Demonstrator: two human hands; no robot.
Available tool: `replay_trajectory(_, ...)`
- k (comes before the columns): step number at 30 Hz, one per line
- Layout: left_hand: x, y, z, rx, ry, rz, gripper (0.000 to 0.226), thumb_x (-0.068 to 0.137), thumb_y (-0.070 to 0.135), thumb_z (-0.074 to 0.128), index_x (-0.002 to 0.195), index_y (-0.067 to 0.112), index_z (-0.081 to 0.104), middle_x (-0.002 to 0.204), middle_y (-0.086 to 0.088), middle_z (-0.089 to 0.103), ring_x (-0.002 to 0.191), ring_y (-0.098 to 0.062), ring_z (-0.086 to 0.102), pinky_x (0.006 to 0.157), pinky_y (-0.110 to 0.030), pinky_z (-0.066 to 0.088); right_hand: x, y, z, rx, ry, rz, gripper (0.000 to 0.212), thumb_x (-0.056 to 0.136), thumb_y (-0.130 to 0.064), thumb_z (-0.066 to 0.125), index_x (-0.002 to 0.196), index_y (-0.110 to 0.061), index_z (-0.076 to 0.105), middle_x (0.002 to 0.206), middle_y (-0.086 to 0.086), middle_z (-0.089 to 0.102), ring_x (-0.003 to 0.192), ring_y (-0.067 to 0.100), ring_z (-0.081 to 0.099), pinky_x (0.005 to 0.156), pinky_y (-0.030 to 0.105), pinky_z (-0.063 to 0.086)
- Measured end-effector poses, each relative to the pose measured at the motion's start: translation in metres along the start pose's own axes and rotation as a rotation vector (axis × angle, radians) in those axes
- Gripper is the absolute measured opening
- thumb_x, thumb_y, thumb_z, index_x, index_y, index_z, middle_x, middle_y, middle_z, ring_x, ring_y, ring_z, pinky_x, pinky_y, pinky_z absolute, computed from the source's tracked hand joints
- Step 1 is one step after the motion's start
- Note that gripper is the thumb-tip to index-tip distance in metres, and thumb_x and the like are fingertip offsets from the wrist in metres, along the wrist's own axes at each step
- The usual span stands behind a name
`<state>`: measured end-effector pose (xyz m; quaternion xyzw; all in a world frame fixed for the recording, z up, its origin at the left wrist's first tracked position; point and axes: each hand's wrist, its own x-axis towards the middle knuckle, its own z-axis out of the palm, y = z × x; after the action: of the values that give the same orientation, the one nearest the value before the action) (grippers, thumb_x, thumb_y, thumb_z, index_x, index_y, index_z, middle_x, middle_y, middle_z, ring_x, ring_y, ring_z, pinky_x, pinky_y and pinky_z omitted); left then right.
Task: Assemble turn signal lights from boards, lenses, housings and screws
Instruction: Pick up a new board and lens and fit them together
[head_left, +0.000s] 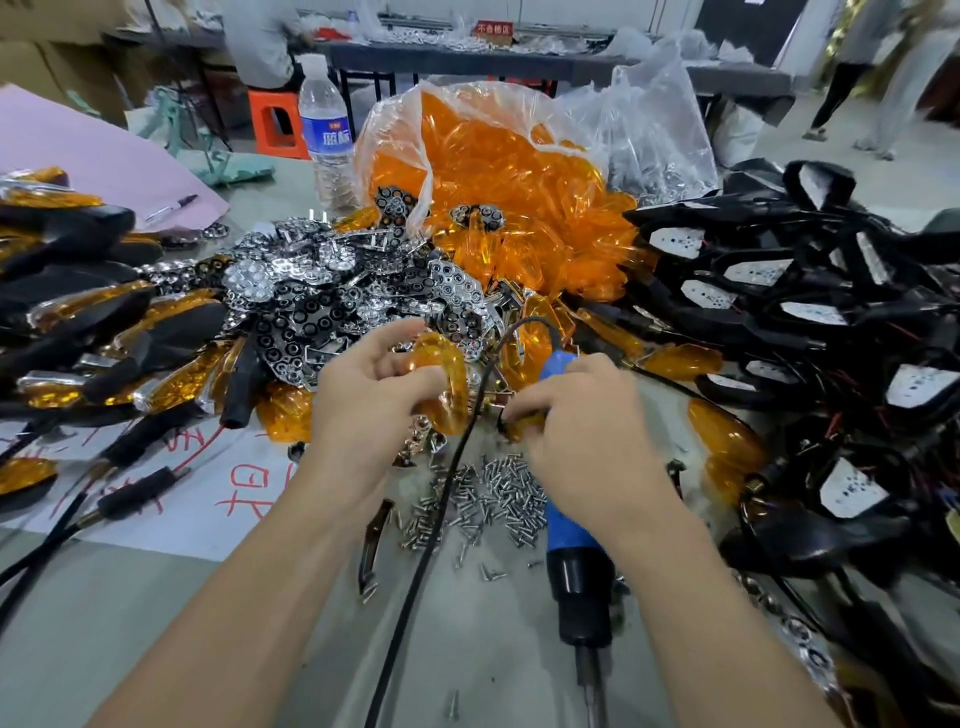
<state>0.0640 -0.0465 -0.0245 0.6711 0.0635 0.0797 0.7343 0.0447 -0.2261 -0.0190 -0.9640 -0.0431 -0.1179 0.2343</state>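
Note:
My left hand (363, 400) grips an orange lens (447, 379) held on edge above the table. My right hand (582, 421) is just to its right, with fingertips pinching a small orange part (519, 428) over the screws; what else it holds is hidden. A blue and black electric screwdriver (571, 551) lies under my right wrist, its black cord (436, 499) running between my arms. Loose silver screws (488, 499) are heaped below my hands. Chrome reflector boards (311, 291) are piled behind my hands.
A clear bag of orange lenses (498, 171) stands at the back centre beside a water bottle (324, 124). Black housings with white boards (810, 332) fill the right side. Assembled black and orange lights (93, 322) are stacked at left on white paper with red writing (239, 493).

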Motion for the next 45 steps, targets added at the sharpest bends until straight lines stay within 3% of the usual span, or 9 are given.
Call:
replay_trajectory(5,0.003,0.001,0.006,-0.077,-0.104,-0.04,0.044,0.083,-0.019,0.067,0.104,0.02,0.069,0.082,0.002,0.079,0.075,-0.009,0.074,0.065,-0.019,0.056,0.006,-0.011,0.006,-0.385,-0.017,-0.209,0.023,0.085,-0.031,0.072,0.105,-0.038,0.079,0.088,-0.009,0.067,0.095,0.019,0.037,0.092,0.035,0.02)
replay_trajectory(9,0.001,0.0,0.001,-0.153,-0.093,-0.089,0.035,0.081,-0.023,0.058,0.088,0.011,0.056,0.087,-0.006,0.074,0.086,-0.021,0.075,0.073,-0.028,0.063,0.007,-0.014,0.009,-0.363,0.007,-0.16,0.015,0.075,-0.026,0.079,0.086,-0.036,0.079,0.07,-0.01,0.059,0.087,0.017,0.035,0.082,0.032,0.016)
replay_trajectory(13,0.001,0.006,0.0,-0.253,-0.127,-0.092,0.016,0.071,-0.008,0.061,0.086,-0.001,0.06,0.103,-0.025,0.072,0.104,-0.037,0.074,0.083,-0.036,0.063,0.008,-0.01,0.007,-0.206,0.008,-0.094,0.024,0.083,-0.012,0.071,0.085,-0.035,0.076,0.081,-0.007,0.049,0.101,0.02,0.039,0.079,0.023,0.011)
replay_trajectory(17,0.002,0.012,0.0,-0.24,-0.105,-0.076,0.017,0.074,0.019,0.083,0.085,0.005,0.078,0.101,-0.022,0.077,0.099,-0.03,0.075,0.082,-0.035,0.062,0.003,-0.007,0.0,0.081,0.046,-0.093,0.033,0.091,-0.003,0.064,0.095,-0.033,0.078,0.089,-0.019,0.064,0.097,0.0,0.042,0.09,0.019,0.023)
replay_trajectory(20,0.0,0.013,0.001,-0.175,-0.084,-0.08,0.025,0.088,0.037,0.069,0.075,0.019,0.081,0.089,-0.007,0.077,0.079,-0.017,0.072,0.075,-0.028,0.061,-0.004,-0.001,-0.017,0.486,0.072,0.028,0.036,0.096,-0.007,0.065,0.092,-0.04,0.078,0.084,-0.025,0.069,0.092,-0.008,0.062,0.077,0.011,0.05)
replay_trajectory(26,-0.001,0.012,0.006,-0.115,-0.03,-0.134,0.016,0.099,0.007,0.064,0.109,0.012,0.075,0.09,-0.011,0.077,0.07,-0.021,0.073,0.072,-0.03,0.063,-0.003,0.003,-0.03,1.207,-0.021,0.218,0.035,0.099,0.005,0.058,0.098,-0.022,0.081,0.078,-0.003,0.07,0.066,0.009,0.063,0.06,0.021,0.054)
replay_trajectory(30,-0.009,0.012,0.01,-0.159,-0.062,-0.136,0.02,0.091,-0.009,0.062,0.096,0.009,0.063,0.096,-0.014,0.077,0.087,-0.028,0.077,0.083,-0.042,0.064,-0.004,-0.004,-0.021,1.513,-0.133,0.248,0.029,0.098,0.005,0.057,0.119,-0.008,0.073,0.076,0.005,0.064,0.068,0.017,0.067,0.069,0.023,0.058)
replay_trajectory(41,-0.021,0.012,0.015,-0.196,-0.273,-0.055,0.024,0.062,0.009,0.076,0.075,0.018,0.058,0.073,0.0,0.065,0.065,-0.011,0.06,0.064,-0.02,0.051,-0.003,-0.006,-0.003,1.297,-0.155,0.07,0.059,0.08,0.006,0.074,0.13,-0.024,0.068,0.07,0.006,0.064,0.07,0.021,0.068,0.07,0.036,0.06)
replay_trajectory(45,-0.023,0.013,0.013,-0.047,-0.25,0.002,0.037,0.053,0.005,0.088,0.062,0.024,0.057,0.063,0.002,0.058,0.06,-0.013,0.057,0.057,-0.021,0.048,-0.001,-0.005,0.002,1.113,-0.05,0.049,0.05,0.067,0.0,0.071,0.11,-0.025,0.081,0.069,0.01,0.049,0.068,0.029,0.048,0.066,0.058,0.049)
